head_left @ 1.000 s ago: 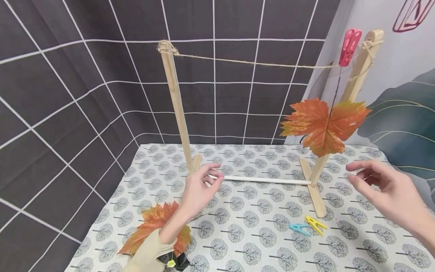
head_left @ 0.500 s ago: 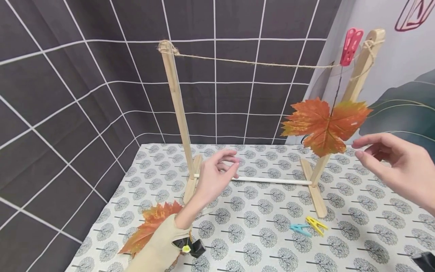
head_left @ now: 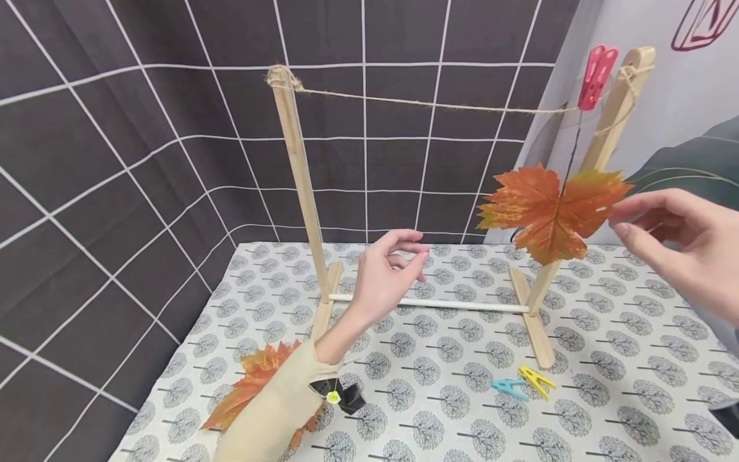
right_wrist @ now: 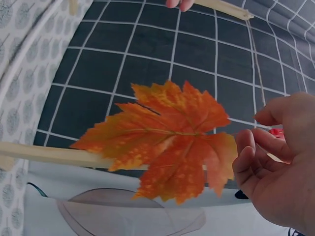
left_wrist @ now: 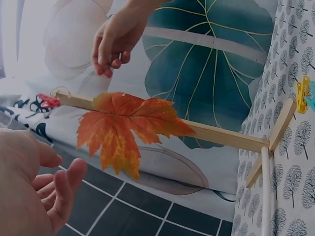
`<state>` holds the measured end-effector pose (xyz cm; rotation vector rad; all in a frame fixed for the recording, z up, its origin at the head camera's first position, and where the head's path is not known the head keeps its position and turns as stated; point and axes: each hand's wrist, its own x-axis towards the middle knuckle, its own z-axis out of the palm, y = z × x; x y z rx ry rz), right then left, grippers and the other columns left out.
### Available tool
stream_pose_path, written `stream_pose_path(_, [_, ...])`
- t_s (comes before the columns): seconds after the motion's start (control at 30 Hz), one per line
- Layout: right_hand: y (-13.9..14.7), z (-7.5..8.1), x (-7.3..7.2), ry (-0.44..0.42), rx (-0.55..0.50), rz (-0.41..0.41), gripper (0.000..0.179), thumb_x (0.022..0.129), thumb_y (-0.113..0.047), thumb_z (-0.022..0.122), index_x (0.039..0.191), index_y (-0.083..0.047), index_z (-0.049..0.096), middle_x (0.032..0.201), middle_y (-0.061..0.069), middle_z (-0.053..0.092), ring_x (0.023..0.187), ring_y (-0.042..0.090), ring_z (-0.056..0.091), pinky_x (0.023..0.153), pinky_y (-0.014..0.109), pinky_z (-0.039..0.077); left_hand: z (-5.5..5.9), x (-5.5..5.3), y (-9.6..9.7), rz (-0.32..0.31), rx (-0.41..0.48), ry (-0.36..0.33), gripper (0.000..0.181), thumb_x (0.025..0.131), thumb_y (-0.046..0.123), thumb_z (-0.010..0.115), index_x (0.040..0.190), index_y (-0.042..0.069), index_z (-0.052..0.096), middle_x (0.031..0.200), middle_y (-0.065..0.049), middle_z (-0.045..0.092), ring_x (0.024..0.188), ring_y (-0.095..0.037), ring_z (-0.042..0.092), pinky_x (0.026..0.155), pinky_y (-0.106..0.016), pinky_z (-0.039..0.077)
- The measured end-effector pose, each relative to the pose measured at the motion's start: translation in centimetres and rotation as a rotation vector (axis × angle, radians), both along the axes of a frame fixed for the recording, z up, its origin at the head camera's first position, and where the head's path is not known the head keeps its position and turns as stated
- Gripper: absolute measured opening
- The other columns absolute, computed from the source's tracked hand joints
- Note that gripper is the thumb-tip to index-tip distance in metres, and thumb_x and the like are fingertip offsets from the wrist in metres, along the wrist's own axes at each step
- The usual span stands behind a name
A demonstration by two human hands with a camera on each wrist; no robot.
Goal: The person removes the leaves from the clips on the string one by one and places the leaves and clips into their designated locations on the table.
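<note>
An orange artificial maple leaf [head_left: 551,212] hangs by its dark stem from a pink clothespin [head_left: 598,77] near the right end of a twine line [head_left: 433,104]. My right hand [head_left: 687,240] is just right of this leaf with fingers loosely bent; nothing is between them, and in the right wrist view a small gap shows between fingertips and leaf [right_wrist: 167,142]. My left hand [head_left: 389,273] hovers over the white rod [head_left: 462,304] between the posts, fingers relaxed and holding nothing. A second maple leaf [head_left: 254,385] lies on the table, partly hidden under my left sleeve.
Two wooden posts, a left post [head_left: 301,173] and a right post [head_left: 612,122], stand on crosspiece feet and carry the twine. A blue clothespin [head_left: 509,387] and a yellow clothespin [head_left: 537,382] lie on the tree-print tablecloth [head_left: 439,410]. A dark grid curtain [head_left: 398,38] hangs behind.
My left hand has lifted off the white rod and moved up and to the right. My right hand has risen to beside the hanging leaf. The leaf and the clothespins stay put.
</note>
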<state>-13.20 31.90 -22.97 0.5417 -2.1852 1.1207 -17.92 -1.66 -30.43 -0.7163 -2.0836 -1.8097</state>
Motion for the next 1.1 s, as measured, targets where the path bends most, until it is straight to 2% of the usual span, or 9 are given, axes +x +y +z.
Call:
stream_pose_path(0.1, [0.2, 0.8, -0.6, 0.054, -0.017, 0.036, 0.038, 0.081, 0.021, 0.058, 0.104, -0.005, 0.072, 0.088, -0.010, 0.069, 0.070, 0.001, 0.059, 0.066, 0.005, 0.046, 0.4, -0.4, 0.5, -0.005, 0.003, 0.009, 0.027, 0.089, 0.000, 0.069, 0.115, 0.000, 0.066, 0.097, -0.009, 0.074, 0.059, -0.012, 0.069, 0.041, -0.022, 0.041])
stream_pose_path(0.2, [0.2, 1.6, -1.2, 0.089, -0.010, 0.035, 0.041, 0.081, 0.020, 0.058, 0.104, -0.011, 0.072, 0.087, -0.013, 0.069, 0.067, -0.002, 0.059, 0.064, 0.004, 0.045, 0.9, -0.7, 1.0, -0.009, 0.009, 0.020, 0.027, 0.089, 0.000, 0.070, 0.116, 0.001, 0.066, 0.095, -0.007, 0.074, 0.059, -0.012, 0.068, 0.041, -0.023, 0.041])
stream_pose_path(0.33, [0.1, 2.6, -1.8, 0.102, -0.035, 0.039, 0.042, 0.082, 0.018, 0.058, 0.104, -0.014, 0.072, 0.089, -0.014, 0.070, 0.066, -0.003, 0.059, 0.063, 0.004, 0.044, 1.8, -1.1, 1.8, -0.034, 0.016, 0.039, 0.029, 0.089, 0.000, 0.070, 0.118, 0.001, 0.064, 0.093, -0.005, 0.074, 0.058, -0.012, 0.068, 0.042, -0.024, 0.043])
stream_pose_path(0.43, [0.1, 3.4, -2.3, 0.109, -0.076, 0.082, 0.036, 0.082, 0.018, 0.058, 0.105, -0.005, 0.073, 0.090, -0.010, 0.072, 0.066, -0.001, 0.059, 0.061, 0.004, 0.044, 2.6, -1.4, 2.5, -0.064, 0.015, 0.052, 0.031, 0.089, 0.000, 0.070, 0.120, 0.001, 0.062, 0.093, -0.006, 0.074, 0.058, -0.012, 0.068, 0.045, -0.026, 0.047])
stream_pose_path(0.53, [0.1, 4.3, -2.8, 0.111, -0.076, 0.077, 0.032, 0.083, 0.017, 0.058, 0.108, 0.001, 0.071, 0.091, -0.009, 0.072, 0.066, 0.002, 0.058, 0.059, 0.005, 0.043, 3.5, -1.6, 3.3, -0.086, 0.001, 0.053, 0.034, 0.089, 0.001, 0.070, 0.122, 0.003, 0.061, 0.093, -0.005, 0.074, 0.058, -0.011, 0.068, 0.047, -0.026, 0.049])
stream_pose_path(0.6, [0.1, 4.8, -3.0, 0.105, -0.057, 0.053, 0.031, 0.084, 0.016, 0.059, 0.110, 0.003, 0.070, 0.092, -0.008, 0.071, 0.066, 0.004, 0.057, 0.058, 0.006, 0.043, 4.0, -1.8, 3.8, -0.096, -0.010, 0.054, 0.035, 0.089, 0.002, 0.071, 0.122, 0.004, 0.060, 0.093, -0.005, 0.074, 0.057, -0.011, 0.067, 0.048, -0.026, 0.049])
stream_pose_path(0.8, [-0.1, 6.0, -3.4, 0.118, 0.090, -0.086, 0.034, 0.088, 0.010, 0.062, 0.115, -0.009, 0.070, 0.097, -0.015, 0.067, 0.069, 0.002, 0.057, 0.063, 0.004, 0.043, 4.9, -2.6, 5.5, -0.129, -0.008, 0.061, 0.032, 0.089, 0.000, 0.071, 0.120, 0.003, 0.060, 0.090, -0.006, 0.074, 0.055, -0.010, 0.067, 0.046, -0.025, 0.048])
stream_pose_path(1.03, [0.0, 7.9, -4.4, 0.132, 0.165, -0.117, 0.034, 0.091, 0.004, 0.063, 0.123, -0.009, 0.067, 0.104, -0.013, 0.066, 0.073, -0.002, 0.059, 0.071, 0.003, 0.045, 5.9, -3.5, 7.5, -0.144, 0.018, 0.074, 0.030, 0.090, 0.000, 0.070, 0.118, 0.002, 0.061, 0.086, -0.004, 0.073, 0.052, -0.011, 0.066, 0.046, -0.027, 0.050])
stream_pose_path(1.1, [0.1, 8.4, -4.7, 0.133, 0.197, -0.128, 0.035, 0.093, 0.002, 0.063, 0.125, -0.011, 0.067, 0.106, -0.014, 0.065, 0.074, -0.003, 0.059, 0.067, 0.003, 0.045, 6.3, -3.6, 8.0, -0.147, 0.009, 0.076, 0.030, 0.090, 0.001, 0.070, 0.118, 0.002, 0.061, 0.086, -0.004, 0.073, 0.053, -0.011, 0.066, 0.044, -0.026, 0.047])
